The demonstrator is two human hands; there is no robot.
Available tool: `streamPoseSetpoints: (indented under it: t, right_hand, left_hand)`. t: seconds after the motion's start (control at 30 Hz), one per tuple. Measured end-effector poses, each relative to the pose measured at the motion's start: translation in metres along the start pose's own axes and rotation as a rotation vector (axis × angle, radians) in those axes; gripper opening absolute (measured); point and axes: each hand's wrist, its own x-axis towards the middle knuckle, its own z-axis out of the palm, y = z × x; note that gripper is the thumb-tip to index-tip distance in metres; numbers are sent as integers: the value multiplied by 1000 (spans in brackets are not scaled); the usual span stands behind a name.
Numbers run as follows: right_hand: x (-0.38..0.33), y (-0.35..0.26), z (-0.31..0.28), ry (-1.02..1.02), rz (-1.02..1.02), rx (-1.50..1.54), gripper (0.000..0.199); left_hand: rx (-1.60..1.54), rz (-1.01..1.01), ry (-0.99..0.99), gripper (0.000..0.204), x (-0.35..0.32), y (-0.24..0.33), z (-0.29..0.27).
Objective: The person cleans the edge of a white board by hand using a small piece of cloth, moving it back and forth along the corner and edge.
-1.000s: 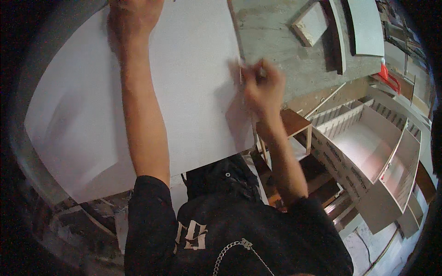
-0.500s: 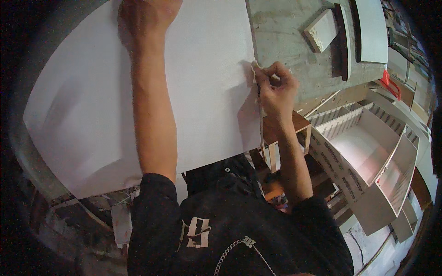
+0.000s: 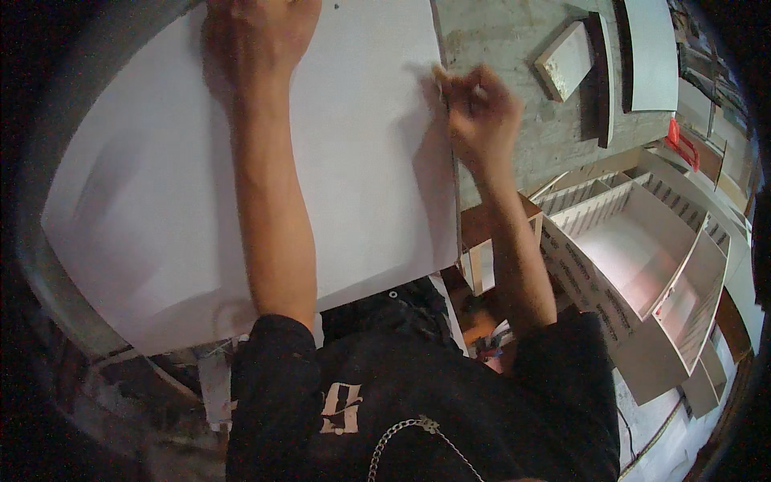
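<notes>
Rough grey concrete floor (image 3: 514, 48) fills the far right of the room, with a small white board offcut (image 3: 566, 58) lying on it and long pale panels (image 3: 650, 48) beside that. To the right stands an open white cabinet carcass (image 3: 642, 249) with shelf-pin strips along its inner walls, and something red (image 3: 683, 145) sits just beyond it. Filling the left and middle is a large white board (image 3: 161, 201), which serves as the surface; its right edge runs straight from far to near. The left hand (image 3: 257, 32) lies flat and spread on the far part of the board, pressing on it with nothing grasped, the forearm stretched across the sheet. The right hand (image 3: 478, 112) sits at the board's right edge, toward the far end, its grip clenched around a thin pencil-like tool (image 3: 441, 88) whose tip touches that edge. Near the body, a brown wooden stool or frame (image 3: 482, 233) shows between the board and the cabinet. The person wears a black shirt (image 3: 418, 402) with a metal chain (image 3: 401, 430)
</notes>
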Motion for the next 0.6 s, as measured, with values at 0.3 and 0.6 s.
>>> streamPoseSetpoints:
  t: [0.3, 0.6]
  right_hand:
    - [-5, -4, 1, 55, 23, -97, 17]
    - [-6, 5, -2, 49, -72, -43, 16]
  left_hand:
    - [79, -73, -83, 44, 1, 12, -9]
    - [-14, -65, -66, 44, -2, 6, -2]
